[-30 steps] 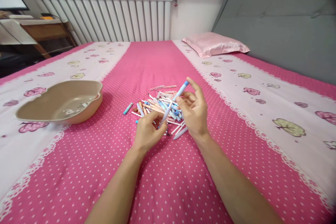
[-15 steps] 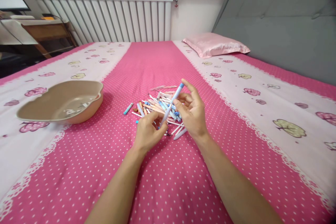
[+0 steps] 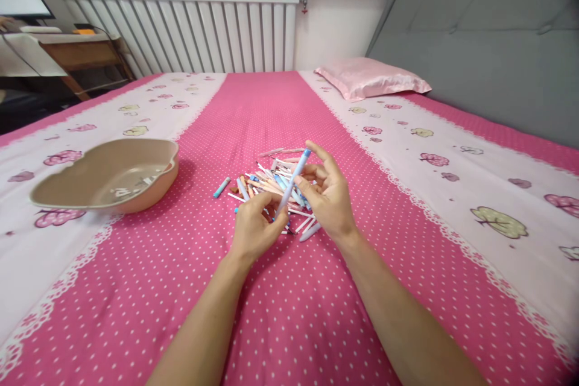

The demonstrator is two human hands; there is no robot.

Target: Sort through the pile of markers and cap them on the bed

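Observation:
A pale blue and lilac pen (image 3: 292,180) with a darker blue end slants up between my hands, above a loose pile. Its lower end is pinched by my left hand (image 3: 259,223), thumb and fingers closed round it. Around the upper barrel, the thumb and fingers of my right hand (image 3: 329,199) are closed, the index finger reaching to the blue end. Below and behind lies the pile of pen parts (image 3: 271,178): white refills, blue, lilac, peach and brown barrels. Part of it is hidden by my hands.
A beige basin (image 3: 108,172) with a few small white pieces in it stands to the left. One teal pen piece (image 3: 221,187) lies apart from the pile. A pink pillow (image 3: 371,77) rests at the back right, near the grey headboard (image 3: 488,36).
The pen's upper part has slid down towards the left hand, and the thin white section between its two parts no longer shows. My right hand moved slightly down and left.

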